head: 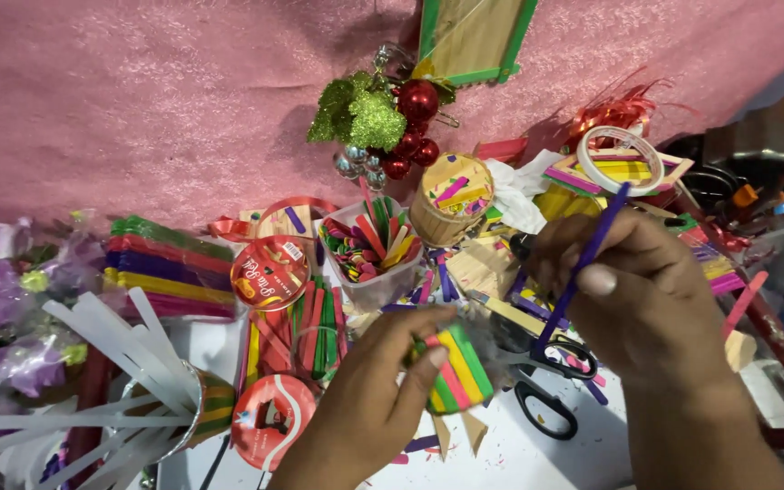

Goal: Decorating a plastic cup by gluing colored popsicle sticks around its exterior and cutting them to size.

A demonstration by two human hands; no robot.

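Your view is bright and evenly lit from above, colours vivid, with the pink backdrop point(138, 91) sparkling softly and only faint shadows under the red baubles point(415, 127) and beneath your right hand point(646, 290). Glare washes the white table point(510, 458) near the bottom, and the plastic cup point(369, 249) catches small highlights. Both your hands look slightly soft with motion blur, and the purple flowers point(2, 299) smear and bend at the left edge.
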